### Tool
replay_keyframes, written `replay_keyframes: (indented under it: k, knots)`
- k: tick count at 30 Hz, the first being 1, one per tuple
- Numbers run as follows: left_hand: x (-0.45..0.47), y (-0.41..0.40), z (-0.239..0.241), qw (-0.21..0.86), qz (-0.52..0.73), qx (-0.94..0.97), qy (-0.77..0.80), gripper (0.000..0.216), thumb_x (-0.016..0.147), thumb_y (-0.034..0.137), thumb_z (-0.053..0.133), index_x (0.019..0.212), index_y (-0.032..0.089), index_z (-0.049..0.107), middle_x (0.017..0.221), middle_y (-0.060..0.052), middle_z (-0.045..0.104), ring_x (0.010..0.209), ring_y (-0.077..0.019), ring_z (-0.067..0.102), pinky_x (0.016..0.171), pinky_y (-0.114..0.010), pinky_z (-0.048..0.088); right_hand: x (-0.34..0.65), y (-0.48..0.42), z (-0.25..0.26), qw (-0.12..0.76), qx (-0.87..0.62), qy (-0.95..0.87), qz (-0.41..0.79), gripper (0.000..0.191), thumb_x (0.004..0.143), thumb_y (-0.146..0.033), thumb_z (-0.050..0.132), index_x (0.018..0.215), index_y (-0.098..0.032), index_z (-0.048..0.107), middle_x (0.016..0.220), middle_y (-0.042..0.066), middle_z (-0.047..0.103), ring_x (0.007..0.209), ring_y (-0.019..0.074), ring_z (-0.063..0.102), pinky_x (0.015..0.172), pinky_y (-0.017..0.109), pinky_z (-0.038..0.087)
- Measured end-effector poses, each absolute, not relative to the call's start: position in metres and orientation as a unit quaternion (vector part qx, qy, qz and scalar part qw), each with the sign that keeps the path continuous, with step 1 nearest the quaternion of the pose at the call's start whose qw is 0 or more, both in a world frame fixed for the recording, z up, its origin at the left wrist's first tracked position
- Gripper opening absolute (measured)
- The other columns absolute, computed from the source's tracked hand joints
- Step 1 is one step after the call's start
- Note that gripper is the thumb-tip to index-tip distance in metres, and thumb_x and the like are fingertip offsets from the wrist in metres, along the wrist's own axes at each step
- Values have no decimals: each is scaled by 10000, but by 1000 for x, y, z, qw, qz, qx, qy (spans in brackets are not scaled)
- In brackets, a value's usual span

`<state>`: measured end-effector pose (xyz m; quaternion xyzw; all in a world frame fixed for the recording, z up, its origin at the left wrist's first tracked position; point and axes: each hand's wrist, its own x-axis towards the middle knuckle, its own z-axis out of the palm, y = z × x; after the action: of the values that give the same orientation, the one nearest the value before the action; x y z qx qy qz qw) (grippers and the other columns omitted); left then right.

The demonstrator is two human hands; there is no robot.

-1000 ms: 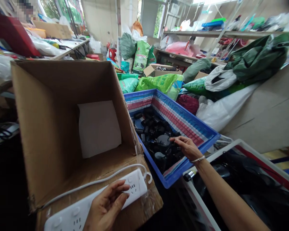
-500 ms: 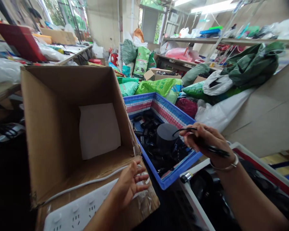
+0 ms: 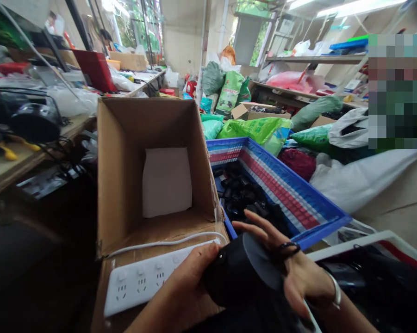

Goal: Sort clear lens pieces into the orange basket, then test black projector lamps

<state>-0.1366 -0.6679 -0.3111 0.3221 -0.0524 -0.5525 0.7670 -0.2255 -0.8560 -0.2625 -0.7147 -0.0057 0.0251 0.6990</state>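
Note:
My left hand [image 3: 194,273] grips a black cylinder [image 3: 225,273] with a smooth, dark grey round end, held tilted in front of the power strip. What kind of device it is, I cannot make out. On its other side is my right hand [image 3: 298,273], with a metal bangle at the wrist. Its fingers are spread beside the cylinder's grey end. A loop of black cable [image 3: 289,249] lies against this hand near the base of the fingers. Behind the hands, a blue plastic basket [image 3: 319,231] with a striped lining holds several dark parts [image 3: 243,189].
An open cardboard box [image 3: 120,185], its mouth facing me, stands to the left with a pale sheet [image 3: 167,182] inside. A white power strip [image 3: 142,282] and its cord lie on cardboard before it. A white-edged bin [image 3: 364,243] of black items is at right. Sacks [image 3: 257,129] pile behind.
The cylinder has come out of the basket into my left hand, which was empty. My right hand, which held the black cable, has moved down and left with its fingers spread. The view has turned left.

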Motion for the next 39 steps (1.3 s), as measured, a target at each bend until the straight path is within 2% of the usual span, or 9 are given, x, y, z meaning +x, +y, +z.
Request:
replay_keyframes:
  k: [3,8,12,18,26,31,34,37,39]
  knots:
    - [-144,-651,-308,772,-577,267,13,290,783,396,531,911,145,600,823,-71,642,752,-183,592,750,-339,434,-241,-832,-278,607,-794,-30,-8,1082,425,-468,799,1339,-287,249,1365,96,344,1196,305,402,1001,413,331]
    - [-146,-625,-313,782,-552,282,-60,564,625,430,697,1078,153,508,1065,-136,567,924,-259,564,790,-395,432,-247,-809,-290,487,-858,4,-161,815,565,-326,742,1278,-237,357,1211,87,516,1057,274,540,846,319,500]
    - [-143,-618,-309,744,-467,458,-132,602,675,359,669,1204,216,420,1177,-130,505,989,-275,532,763,-378,454,-237,-801,-293,441,-865,52,-233,777,590,-329,718,1273,-212,367,1155,91,549,994,268,574,810,337,521]
    - [-154,-628,-293,647,-291,689,-147,459,775,322,533,1195,195,398,1102,-111,577,1036,-260,515,892,-394,393,-224,-789,-309,369,-873,68,-313,709,638,-249,704,1271,-235,385,1229,97,462,1118,279,466,957,439,391]
    - [-130,-612,-303,669,-341,658,-52,501,773,386,523,1158,187,273,665,5,585,477,-163,593,448,-297,503,-216,-860,-325,619,-785,12,-1,941,503,-578,702,1306,-231,356,1261,117,470,1144,287,444,960,407,372]
    - [-119,-606,-298,703,-329,629,-38,474,764,359,555,1126,196,296,656,1,604,495,-163,607,461,-286,510,-225,-869,-354,479,-875,69,11,770,536,-368,779,1224,-233,459,951,32,535,730,145,528,666,277,466]
    - [-120,-608,-297,712,-340,614,-40,467,770,352,557,1131,205,300,670,-3,615,506,-166,614,465,-287,512,-224,-846,-367,426,-903,51,-14,615,616,-325,729,1173,-214,494,920,29,521,736,142,517,659,262,451]
    - [-118,-606,-294,722,-330,606,-46,461,766,325,569,1127,208,307,683,-12,634,501,-165,617,464,-289,517,-222,-836,-373,361,-931,38,-35,168,755,-291,594,877,-176,602,785,24,514,696,145,512,627,255,435]
    - [-113,-601,-289,728,-301,614,-49,460,757,309,585,1117,208,317,684,-19,647,497,-168,620,463,-292,520,-224,-842,-373,318,-945,57,-44,132,800,-274,530,732,-174,580,722,19,489,644,140,499,588,250,424]
